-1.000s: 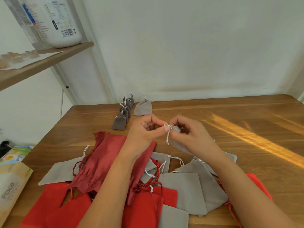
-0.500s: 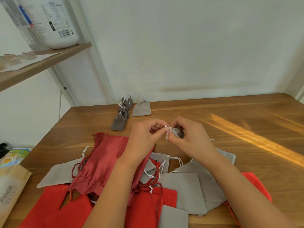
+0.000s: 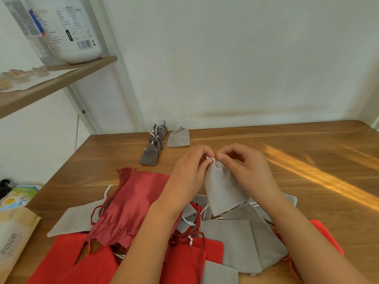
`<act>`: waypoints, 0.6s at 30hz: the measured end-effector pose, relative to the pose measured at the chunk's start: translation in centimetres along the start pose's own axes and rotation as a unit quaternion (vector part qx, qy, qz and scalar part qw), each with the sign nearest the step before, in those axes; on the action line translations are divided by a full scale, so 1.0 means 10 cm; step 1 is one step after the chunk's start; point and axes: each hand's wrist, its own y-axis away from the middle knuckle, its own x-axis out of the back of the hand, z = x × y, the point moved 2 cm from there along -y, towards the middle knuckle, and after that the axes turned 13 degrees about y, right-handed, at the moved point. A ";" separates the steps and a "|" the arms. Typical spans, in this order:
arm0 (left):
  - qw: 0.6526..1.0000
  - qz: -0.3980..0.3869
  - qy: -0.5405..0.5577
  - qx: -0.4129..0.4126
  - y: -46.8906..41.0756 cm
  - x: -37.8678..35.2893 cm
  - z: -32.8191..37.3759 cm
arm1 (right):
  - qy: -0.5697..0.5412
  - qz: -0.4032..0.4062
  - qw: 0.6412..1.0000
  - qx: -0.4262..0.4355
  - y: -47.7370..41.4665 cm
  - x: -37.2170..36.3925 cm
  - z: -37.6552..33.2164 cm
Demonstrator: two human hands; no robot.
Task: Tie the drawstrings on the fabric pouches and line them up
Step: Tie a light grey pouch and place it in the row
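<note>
A wooden table (image 3: 287,152) fills the lower half of the view, with a band of sunlight across its right side; a wooden shelf (image 3: 61,78) juts in from the upper left and carries a white jug (image 3: 80,31); at the near left edge of the table lies a brown paper packet (image 3: 14,238)

On the near part of the table lies a loose heap of flat pouches, overlapping one another: bright red pouches (image 3: 92,263) at the bottom, a dark red pouch (image 3: 135,201) with a tassel on top of them to the left, and flat grey pouches (image 3: 235,240) to the right, with white and red cords strewn among them

Above the heap, between the two hands, a grey pouch (image 3: 223,189) hangs with its gathered neck upward and its bottom just over the grey ones; the left hand (image 3: 188,173) has its fingers curled, its fingertips pinching the white drawstring (image 3: 211,159) at the neck; the right hand (image 3: 248,169) pinches the same cord from the other side with thumb and forefinger, the other fingers loosely bent

At the far left of the table, near the wall, a row of dark grey pouches (image 3: 152,148) stands upright, one behind another, necks drawn shut; just beside it on the right stands a light grey pouch (image 3: 178,137), also closed at the top
</note>
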 end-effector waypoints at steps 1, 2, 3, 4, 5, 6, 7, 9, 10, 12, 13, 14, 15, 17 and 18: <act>1.000 0.005 0.002 -0.007 0.00 0.00 0.00 | -0.050 -0.012 0.999 -0.008 -0.01 0.00 0.00; 1.000 0.013 0.004 -0.015 0.01 0.01 0.00 | -0.092 -0.022 0.995 -0.009 -0.02 0.00 0.01; 0.999 0.022 0.005 -0.023 0.01 0.01 0.00 | -0.127 -0.032 0.991 -0.008 -0.02 0.02 0.01; 0.999 0.031 0.009 -0.029 0.01 0.02 0.00 | -0.157 -0.040 0.987 -0.010 -0.03 0.04 0.01; 0.998 0.041 0.021 -0.032 0.02 0.02 0.00 | -0.185 -0.050 0.981 -0.016 -0.03 0.06 0.01; 0.997 0.051 0.041 -0.031 0.02 0.02 0.00 | -0.207 -0.058 0.976 -0.021 -0.03 0.08 0.00; 0.996 0.061 0.064 -0.029 0.02 0.02 -0.01 | -0.223 -0.067 0.972 -0.023 -0.03 0.10 0.00; 0.993 0.074 0.092 -0.025 0.02 0.03 -0.01 | -0.242 -0.082 0.967 -0.021 -0.04 0.10 0.00; 0.992 0.075 0.093 -0.029 0.02 0.03 -0.01 | -0.248 -0.088 0.964 -0.020 -0.04 0.11 0.01; 0.992 0.078 0.086 -0.041 0.02 0.03 -0.01 | -0.257 -0.097 0.961 -0.019 -0.05 0.11 0.01; 0.992 0.080 0.081 -0.048 0.02 0.03 -0.01 | -0.259 -0.099 0.961 -0.018 -0.05 0.12 0.01; 0.992 0.082 0.075 -0.055 0.02 0.02 -0.01 | -0.259 -0.099 0.961 -0.019 -0.05 0.13 0.01; 0.992 0.081 0.068 -0.062 0.02 0.02 -0.01 | -0.257 -0.099 0.961 -0.019 -0.05 0.14 0.02; 0.993 0.075 0.059 -0.073 0.02 0.02 0.00 | -0.249 -0.103 0.963 -0.023 -0.06 0.13 0.03; 0.993 0.070 0.060 -0.075 0.02 0.02 -0.01 | -0.247 -0.107 0.963 -0.025 -0.06 0.12 0.04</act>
